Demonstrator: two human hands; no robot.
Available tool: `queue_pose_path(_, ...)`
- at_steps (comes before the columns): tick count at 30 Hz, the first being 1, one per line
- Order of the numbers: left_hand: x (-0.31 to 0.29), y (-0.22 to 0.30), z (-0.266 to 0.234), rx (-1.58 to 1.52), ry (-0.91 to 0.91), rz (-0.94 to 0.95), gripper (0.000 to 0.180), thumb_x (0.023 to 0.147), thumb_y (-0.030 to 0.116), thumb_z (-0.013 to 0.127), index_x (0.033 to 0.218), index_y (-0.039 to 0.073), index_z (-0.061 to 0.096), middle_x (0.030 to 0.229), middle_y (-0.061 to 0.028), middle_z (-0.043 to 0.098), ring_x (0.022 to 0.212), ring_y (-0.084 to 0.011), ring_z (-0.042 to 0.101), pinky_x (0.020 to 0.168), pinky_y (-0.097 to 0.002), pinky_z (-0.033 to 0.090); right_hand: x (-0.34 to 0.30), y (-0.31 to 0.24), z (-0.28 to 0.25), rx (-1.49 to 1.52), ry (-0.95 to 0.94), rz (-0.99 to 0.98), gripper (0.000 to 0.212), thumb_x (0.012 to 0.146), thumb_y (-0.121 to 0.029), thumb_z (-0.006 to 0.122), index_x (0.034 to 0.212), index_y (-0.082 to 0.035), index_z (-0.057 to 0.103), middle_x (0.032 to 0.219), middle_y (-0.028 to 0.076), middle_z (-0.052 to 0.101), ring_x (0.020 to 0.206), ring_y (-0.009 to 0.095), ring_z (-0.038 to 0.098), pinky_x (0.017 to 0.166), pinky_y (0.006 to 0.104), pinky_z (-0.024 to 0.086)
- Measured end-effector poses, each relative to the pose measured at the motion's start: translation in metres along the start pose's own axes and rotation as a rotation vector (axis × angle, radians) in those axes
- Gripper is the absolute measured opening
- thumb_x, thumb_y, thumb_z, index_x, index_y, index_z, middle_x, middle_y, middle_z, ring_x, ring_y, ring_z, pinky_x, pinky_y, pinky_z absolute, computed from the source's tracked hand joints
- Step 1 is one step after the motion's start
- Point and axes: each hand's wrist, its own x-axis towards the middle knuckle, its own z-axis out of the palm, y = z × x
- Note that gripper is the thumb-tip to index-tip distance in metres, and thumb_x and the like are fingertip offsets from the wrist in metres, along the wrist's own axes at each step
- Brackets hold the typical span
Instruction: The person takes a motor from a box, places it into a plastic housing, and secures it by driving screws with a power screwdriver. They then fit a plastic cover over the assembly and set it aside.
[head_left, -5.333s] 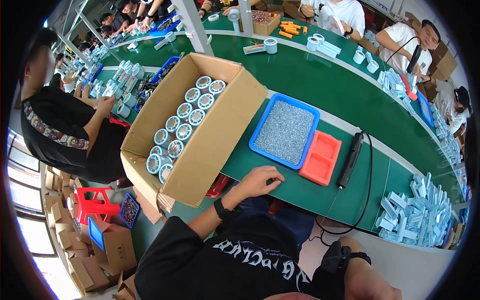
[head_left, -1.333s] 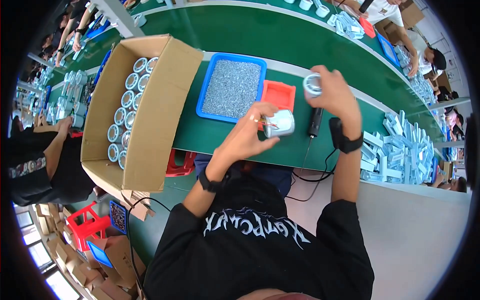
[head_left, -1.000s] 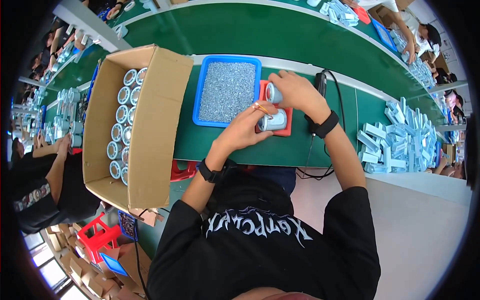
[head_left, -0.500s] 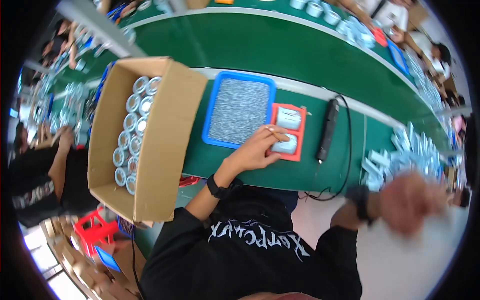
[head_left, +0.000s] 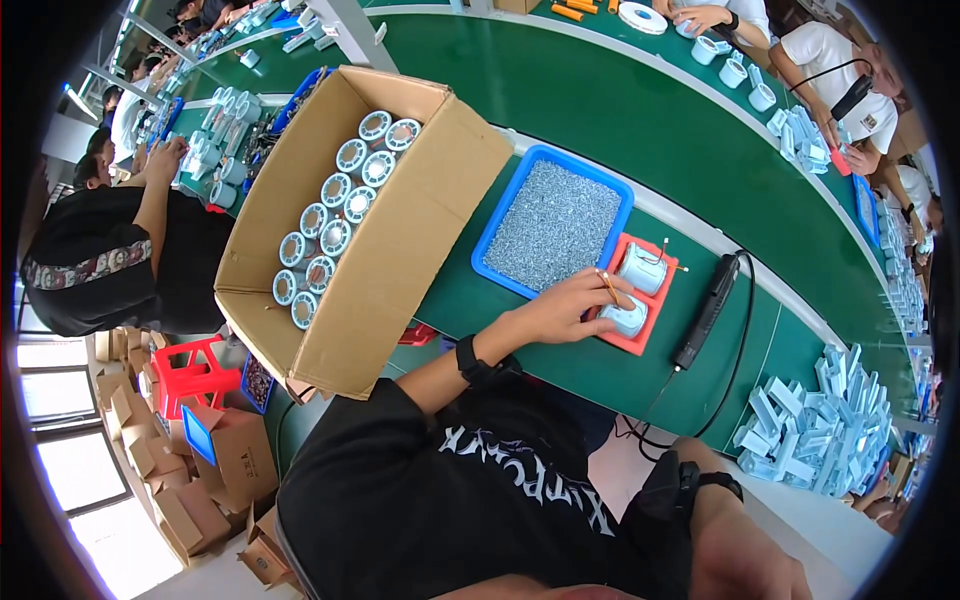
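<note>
Left hand [head_left: 570, 306] nearer, grip clasping left end of pale-blue cylindrical housing [head_left: 628, 318]. Housing on side in near compartment of red two-compartment tray [head_left: 652, 308], just right of palm, long axis roughly left-to-right. Right hand [head_left: 745, 562] well apart; its grip, can't tell.

The far cylinder [head_left: 643, 270] and near cylinder [head_left: 625, 319], both pale blue, lie sideways in separate compartments of the red tray [head_left: 659, 303].
</note>
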Motion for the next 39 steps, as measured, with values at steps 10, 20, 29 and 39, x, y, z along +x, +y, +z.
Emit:
queue_pose_path(10, 0.003, -0.001, 0.0, 0.001, -0.003, -0.014, 0.031, 0.082, 0.018, 0.069, 0.113, 0.013, 0.065, 0.125, -0.0062, 0.055, 0.118, -0.0267, 0.049, 0.101, -0.0398, 0.038, -0.005, 0.001, -0.015, 0.061, 0.073, -0.051, 0.03, 0.082, 0.004, 0.054, 0.11, -0.004, 0.059, 0.112, 0.004, 0.054, 0.093, 0.016, 0.054, 0.074, 0.0281, 0.047)
queue_pose_path(20, -0.001, 0.005, 0.001, 0.046, 0.002, -0.016, 0.032, 0.081, 0.018, 0.07, 0.112, 0.013, 0.064, 0.125, -0.0062, 0.055, 0.118, -0.0276, 0.049, 0.1, -0.0402, 0.039, 0.001, -0.014, -0.027, -0.103, 0.015, 0.179, 0.032, 0.083, 0.002, 0.054, 0.113, -0.006, 0.059, 0.112, 0.002, 0.054, 0.089, 0.015, 0.053, 0.07, 0.0268, 0.046)
queue_pose_path(29, 0.006, 0.014, -0.004, 0.108, 0.004, -0.011, 0.042, 0.077, 0.016, 0.071, 0.117, 0.011, 0.059, 0.123, -0.0089, 0.053, 0.115, -0.0301, 0.048, 0.097, -0.0408, 0.04, -0.057, -0.032, -0.147, -1.555, -0.114, 1.301, 0.029, 0.079, -0.006, 0.066, 0.108, -0.004, 0.062, 0.086, 0.003, 0.059, 0.068, 0.013, 0.054, 0.064, 0.026, 0.045)
queue_pose_path(39, 0.007, 0.019, 0.009, 0.232, 0.076, 0.01, 0.042, 0.073, 0.013, 0.075, 0.112, 0.009, 0.062, 0.116, -0.0098, 0.057, 0.108, -0.0302, 0.053, 0.094, -0.04, 0.043, -0.135, -0.051, -0.165, -1.697, -0.598, 1.618, 0.025, 0.081, -0.012, 0.067, 0.103, -0.003, 0.058, 0.083, 0.01, 0.059, 0.067, 0.019, 0.057, 0.061, 0.031, 0.047)
